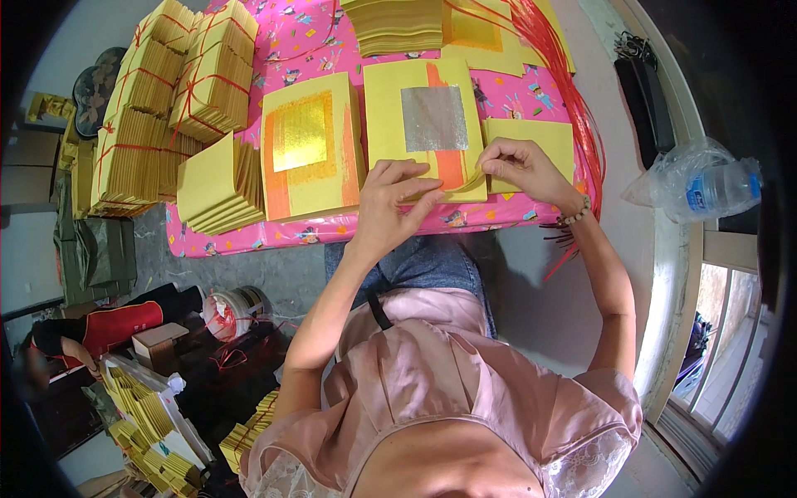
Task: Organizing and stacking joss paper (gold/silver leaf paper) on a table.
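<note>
A stack of yellow joss paper (379,108) lies before me, its top sheet bearing a silver square (432,116) and an orange stripe. My left hand (398,199) rests at the stack's lower left corner, fingers loosely apart. With thumb and forefinger, my right hand (525,170) pinches the lower right corner of the top sheet or sheets, which curls up along the near edge; how many sheets is hidden. Just left stands another stack with a gold square (302,137). A plain yellow stack (548,141) sits partly behind my right hand.
Folded yellow paper (220,183) and tied bundles (124,158) line the left of the pink patterned table (274,241). Red strings (585,116) hang over its right side. A plastic bottle (718,189) is at far right. At lower left, another person's hand (80,355) is near more yellow bundles.
</note>
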